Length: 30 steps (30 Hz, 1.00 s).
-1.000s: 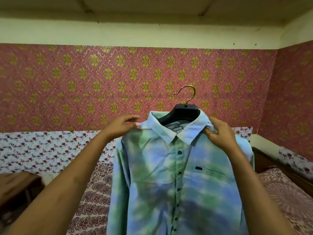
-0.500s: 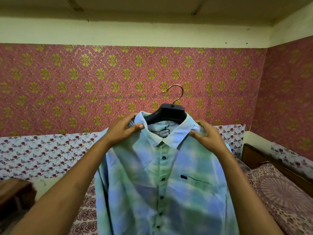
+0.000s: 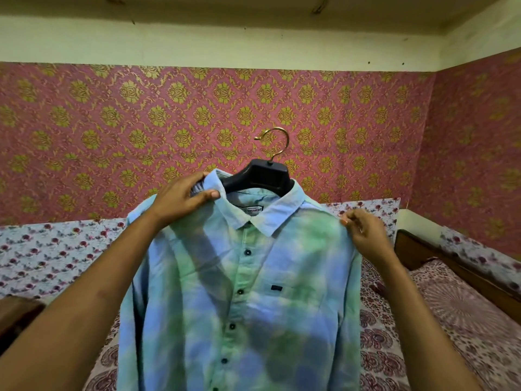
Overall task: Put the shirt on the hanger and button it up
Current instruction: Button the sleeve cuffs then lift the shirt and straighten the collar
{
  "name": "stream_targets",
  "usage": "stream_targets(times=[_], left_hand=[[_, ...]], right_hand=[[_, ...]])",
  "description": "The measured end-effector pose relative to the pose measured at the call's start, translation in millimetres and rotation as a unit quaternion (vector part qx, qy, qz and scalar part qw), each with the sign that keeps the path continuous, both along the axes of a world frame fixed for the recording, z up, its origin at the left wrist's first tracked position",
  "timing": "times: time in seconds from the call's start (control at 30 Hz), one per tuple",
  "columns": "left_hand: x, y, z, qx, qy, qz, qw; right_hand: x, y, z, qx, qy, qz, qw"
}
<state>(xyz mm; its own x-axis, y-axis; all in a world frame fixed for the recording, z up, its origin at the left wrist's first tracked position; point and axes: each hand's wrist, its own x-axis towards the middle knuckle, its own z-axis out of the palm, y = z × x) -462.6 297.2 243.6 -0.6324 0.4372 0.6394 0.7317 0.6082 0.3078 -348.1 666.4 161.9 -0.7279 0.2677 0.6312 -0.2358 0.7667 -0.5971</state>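
At frame centre, the buttoned shirt [image 3: 239, 292] hangs on its hanger [image 3: 258, 176], left hand [image 3: 180, 197] gripping the collar, right hand [image 3: 363, 231] pinching the shoulder; smoothing seemingly remains.

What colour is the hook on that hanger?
Gold, or brass-toned, above the black hanger; the hook shows clearly in the head view.

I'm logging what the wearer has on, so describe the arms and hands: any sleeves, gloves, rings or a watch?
Both forearms are bare, with no sleeves in view. The left hand and right hand wear no gloves, and no watch, bracelet or ring shows.
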Motion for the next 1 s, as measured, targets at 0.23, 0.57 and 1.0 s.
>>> stream_targets(times=[0.23, 0.57, 1.0], left_hand=[[1, 3, 2, 0.034, -0.013, -0.023, 0.999], [-2, 0, 13, 0.062, -0.020, -0.064, 0.996], [-3, 25, 2, 0.036, -0.051, -0.054, 0.997]], right_hand=[[8, -4, -36, 0.106, 0.051, -0.063, 0.991], [16, 12, -50, -0.323, 0.040, -0.066, 0.943], [-2, -42, 26, -0.044, 0.015, 0.018, 0.999]])
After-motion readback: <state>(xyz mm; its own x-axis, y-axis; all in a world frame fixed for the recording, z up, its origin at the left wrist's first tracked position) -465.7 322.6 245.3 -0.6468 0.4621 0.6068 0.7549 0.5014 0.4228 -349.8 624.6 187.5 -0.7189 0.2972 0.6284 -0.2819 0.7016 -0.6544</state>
